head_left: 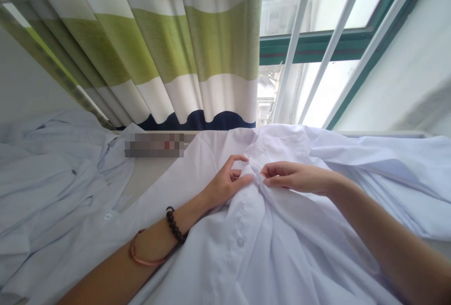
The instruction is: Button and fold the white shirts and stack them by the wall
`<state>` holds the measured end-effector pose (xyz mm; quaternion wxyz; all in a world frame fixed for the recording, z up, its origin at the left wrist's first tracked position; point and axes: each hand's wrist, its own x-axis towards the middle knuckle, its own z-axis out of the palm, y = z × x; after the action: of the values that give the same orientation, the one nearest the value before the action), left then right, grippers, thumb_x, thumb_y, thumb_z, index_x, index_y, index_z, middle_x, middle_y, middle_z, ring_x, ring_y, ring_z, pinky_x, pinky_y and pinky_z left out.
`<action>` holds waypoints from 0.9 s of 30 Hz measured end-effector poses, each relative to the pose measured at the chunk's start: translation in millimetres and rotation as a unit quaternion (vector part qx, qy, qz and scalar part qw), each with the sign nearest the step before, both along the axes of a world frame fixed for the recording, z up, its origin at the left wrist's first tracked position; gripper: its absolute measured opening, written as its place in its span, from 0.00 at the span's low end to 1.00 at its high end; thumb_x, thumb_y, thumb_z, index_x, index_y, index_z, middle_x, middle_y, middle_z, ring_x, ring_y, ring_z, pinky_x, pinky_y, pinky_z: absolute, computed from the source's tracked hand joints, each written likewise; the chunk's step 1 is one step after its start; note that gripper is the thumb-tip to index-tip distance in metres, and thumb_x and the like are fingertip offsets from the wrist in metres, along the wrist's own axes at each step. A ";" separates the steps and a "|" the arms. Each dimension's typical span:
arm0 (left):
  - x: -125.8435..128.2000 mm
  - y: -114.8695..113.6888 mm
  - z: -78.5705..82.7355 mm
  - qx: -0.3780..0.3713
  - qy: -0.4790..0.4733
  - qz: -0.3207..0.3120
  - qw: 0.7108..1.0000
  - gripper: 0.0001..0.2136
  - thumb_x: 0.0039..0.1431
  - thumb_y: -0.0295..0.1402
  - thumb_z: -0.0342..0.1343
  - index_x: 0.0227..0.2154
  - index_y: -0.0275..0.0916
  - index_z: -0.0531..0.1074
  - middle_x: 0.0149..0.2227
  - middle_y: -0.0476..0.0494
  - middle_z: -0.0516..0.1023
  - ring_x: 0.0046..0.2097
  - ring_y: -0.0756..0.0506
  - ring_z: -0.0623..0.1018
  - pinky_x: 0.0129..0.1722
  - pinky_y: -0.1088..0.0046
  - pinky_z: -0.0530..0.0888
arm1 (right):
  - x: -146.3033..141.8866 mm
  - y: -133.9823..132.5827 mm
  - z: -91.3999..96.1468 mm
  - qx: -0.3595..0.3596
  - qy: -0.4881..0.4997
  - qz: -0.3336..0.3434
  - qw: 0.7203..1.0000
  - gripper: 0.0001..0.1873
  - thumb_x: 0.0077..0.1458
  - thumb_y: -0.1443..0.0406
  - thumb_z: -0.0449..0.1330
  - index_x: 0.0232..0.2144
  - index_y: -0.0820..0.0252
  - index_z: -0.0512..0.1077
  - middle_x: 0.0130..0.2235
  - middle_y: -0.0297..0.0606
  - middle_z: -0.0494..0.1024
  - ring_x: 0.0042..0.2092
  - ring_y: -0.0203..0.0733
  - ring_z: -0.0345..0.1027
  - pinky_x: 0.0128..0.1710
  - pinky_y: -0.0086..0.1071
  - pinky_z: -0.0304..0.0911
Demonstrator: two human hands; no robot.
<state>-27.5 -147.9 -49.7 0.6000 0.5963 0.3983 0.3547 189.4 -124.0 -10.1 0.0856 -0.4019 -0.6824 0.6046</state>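
A white button-front coat (pixel 211 258) lies spread in front of me, its collar end toward the window. My left hand (pixel 229 178) pinches the front edge of the coat between thumb and fingers. Close beside it, my right hand (pixel 292 175) grips the opposite front edge with its fingertips. The two edges meet between my hands, and the cloth bunches there. Whatever button or buttonhole lies under my fingertips is hidden. Lower on the front a pale button (pixel 240 242) shows. A dark bead bracelet (pixel 173 225) and a copper-coloured bangle (pixel 136 253) circle my left wrist and forearm.
More white garments (pixel 42 168) lie heaped at the left, and folded white cloth (pixel 398 197) at the right. A blurred-out patch (pixel 154 145) covers something behind the coat. Beyond hang a green-and-white curtain (pixel 221 42) and a barred window (pixel 331 46).
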 end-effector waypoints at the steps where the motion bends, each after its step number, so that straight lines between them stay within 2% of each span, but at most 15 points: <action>1: -0.3 -1.5 0.7 0.004 -0.002 0.016 1.000 0.22 0.56 0.39 0.57 0.50 0.45 0.55 0.25 0.57 0.70 0.22 0.54 0.67 0.23 0.81 0.65 | -2.3 -1.9 1.0 0.010 -0.005 0.002 1.000 0.10 0.53 0.59 0.59 0.34 0.59 0.67 0.30 0.30 0.64 0.31 0.32 0.54 0.31 0.28 0.51; 5: 0.3 -3.8 -1.1 0.030 0.005 0.039 0.999 0.16 0.59 0.41 0.54 0.47 0.44 0.58 0.22 0.59 0.65 0.19 0.56 0.61 0.20 0.83 0.60 | -9.5 -6.3 -4.5 0.018 -0.021 0.016 1.000 0.06 0.53 0.62 0.58 0.31 0.59 0.66 0.30 0.29 0.64 0.32 0.33 0.55 0.32 0.28 0.51; 9: 1.6 -2.5 -6.0 0.051 0.015 0.043 0.998 0.11 0.59 0.38 0.54 0.40 0.43 0.60 0.20 0.60 0.62 0.19 0.56 0.59 0.20 0.83 0.57 | -9.4 -8.5 -19.3 -0.019 0.018 0.001 1.000 0.06 0.50 0.64 0.59 0.29 0.60 0.67 0.26 0.27 0.63 0.28 0.31 0.53 0.30 0.27 0.50; 15: 3.5 -5.5 -4.5 0.057 0.024 0.028 0.998 0.07 0.55 0.36 0.54 0.32 0.39 0.64 0.20 0.57 0.63 0.20 0.55 0.58 0.19 0.80 0.54 | 0.3 -15.4 -34.3 -0.121 0.127 -0.124 0.977 0.12 0.45 0.60 0.64 0.32 0.58 0.68 0.26 0.28 0.68 0.27 0.32 0.60 0.29 0.27 0.57; 17: 4.4 -7.9 -5.5 0.078 0.032 0.037 0.996 0.06 0.53 0.34 0.54 0.31 0.37 0.66 0.22 0.55 0.66 0.22 0.55 0.60 0.21 0.80 0.56 | 0.6 -19.0 -34.6 -0.117 0.137 -0.152 0.972 0.14 0.45 0.59 0.65 0.33 0.58 0.69 0.27 0.29 0.70 0.28 0.34 0.63 0.30 0.27 0.59; 21: 5.5 -13.0 -10.9 0.132 0.040 0.063 0.988 0.05 0.51 0.31 0.56 0.31 0.36 0.68 0.29 0.51 0.71 0.28 0.54 0.66 0.28 0.80 0.62 | -4.9 -27.8 -31.2 -0.085 0.120 -0.160 0.976 0.13 0.43 0.60 0.66 0.32 0.58 0.70 0.27 0.30 0.73 0.28 0.34 0.65 0.29 0.27 0.60; 27: 2.0 -18.4 -12.7 0.099 0.002 0.002 0.995 0.12 0.49 0.34 0.62 0.34 0.37 0.67 0.29 0.52 0.70 0.29 0.54 0.68 0.30 0.79 0.65 | -7.5 -38.5 -32.8 -0.069 0.186 -0.216 0.956 0.15 0.42 0.59 0.67 0.31 0.59 0.70 0.26 0.28 0.73 0.28 0.33 0.65 0.29 0.26 0.59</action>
<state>-25.5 -166.3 -62.3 0.5365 0.6529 0.3635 0.3921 181.9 -162.4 -42.9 0.3118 -0.4250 -0.5082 0.6811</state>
